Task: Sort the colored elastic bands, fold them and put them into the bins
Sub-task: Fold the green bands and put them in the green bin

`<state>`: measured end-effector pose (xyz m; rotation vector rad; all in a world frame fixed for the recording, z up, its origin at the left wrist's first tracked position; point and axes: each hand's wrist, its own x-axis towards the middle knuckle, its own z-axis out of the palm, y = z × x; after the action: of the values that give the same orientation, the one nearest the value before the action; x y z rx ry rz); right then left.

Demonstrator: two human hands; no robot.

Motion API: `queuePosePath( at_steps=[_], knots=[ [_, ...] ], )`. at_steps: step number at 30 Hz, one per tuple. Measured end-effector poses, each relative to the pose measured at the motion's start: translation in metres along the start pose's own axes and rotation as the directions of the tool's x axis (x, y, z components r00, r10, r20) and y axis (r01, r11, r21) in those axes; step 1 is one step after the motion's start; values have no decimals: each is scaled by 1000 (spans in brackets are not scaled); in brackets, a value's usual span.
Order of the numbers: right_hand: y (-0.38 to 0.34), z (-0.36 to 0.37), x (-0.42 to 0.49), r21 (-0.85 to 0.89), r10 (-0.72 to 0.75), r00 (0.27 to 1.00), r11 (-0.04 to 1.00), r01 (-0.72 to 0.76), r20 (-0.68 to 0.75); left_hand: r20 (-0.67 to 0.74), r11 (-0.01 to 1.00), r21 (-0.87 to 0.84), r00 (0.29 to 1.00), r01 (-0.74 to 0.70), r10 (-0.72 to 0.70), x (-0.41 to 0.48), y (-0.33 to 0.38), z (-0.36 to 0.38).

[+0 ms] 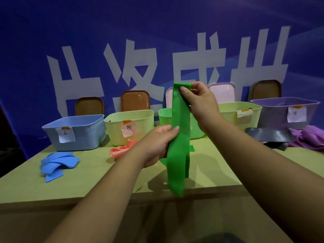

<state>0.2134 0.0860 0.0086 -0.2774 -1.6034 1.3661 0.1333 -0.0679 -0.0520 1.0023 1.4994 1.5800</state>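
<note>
A long green elastic band (pixel 178 151) hangs vertically above the table, doubled over at its top. My right hand (pixel 198 100) pinches the folded top end. My left hand (pixel 157 144) grips the band at its middle from the left. Behind the band stands a green bin (pixel 164 116). In a row with it stand a blue bin (pixel 77 132), a pale yellow-green bin (pixel 129 125), another pale yellow-green bin (pixel 242 113) and a purple bin (pixel 287 113). Blue bands (pixel 56 163), pink bands (pixel 122 149), a dark grey band (pixel 268 135) and purple bands (pixel 308 137) lie on the table.
Paper labels hang on the bins' front walls. Brown and pink lids (pixel 135 100) lean against the blue banner behind the bins. A small green piece (pixel 192 148) lies on the table behind the hanging band. The table's front edge (pixel 105 197) runs below my forearms.
</note>
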Motion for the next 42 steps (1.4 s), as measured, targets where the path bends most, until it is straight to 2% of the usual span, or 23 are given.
queuePosePath(
  at_steps=[3,5,8,11,14,20,25,30,37,42],
  knots=[
    [22,-11,0,-29,28,1000,999,-28,2,30,998,-18,998,61,-61,10,-15,9],
    [40,-18,1,-44,54,999,998,-54,-4,32,995,35,995,90,-91,18,-26,14],
    [65,-27,3,-64,89,996,994,-90,-16,-34,979,161,992,124,-120,34,-44,18],
    [85,-33,9,-72,119,992,990,-121,-34,-77,966,209,987,152,-138,46,-59,20],
    [96,-36,17,-62,127,991,990,-130,-43,-80,922,367,992,124,-102,52,-66,20],
    [108,-38,24,-33,165,985,985,-167,-46,-160,854,502,985,137,-64,47,-74,8],
    [110,-37,20,-31,188,980,981,-190,-57,-232,735,660,973,156,2,22,-75,1],
    [102,-34,12,-61,178,982,981,-182,-65,-292,711,678,956,188,26,14,-80,8],
    [91,-33,9,-99,162,984,981,-169,-69,-299,811,544,953,216,-53,17,-74,7],
    [96,-33,11,-110,158,985,980,-165,-73,-328,756,619,945,211,4,21,-81,14]
  ],
)
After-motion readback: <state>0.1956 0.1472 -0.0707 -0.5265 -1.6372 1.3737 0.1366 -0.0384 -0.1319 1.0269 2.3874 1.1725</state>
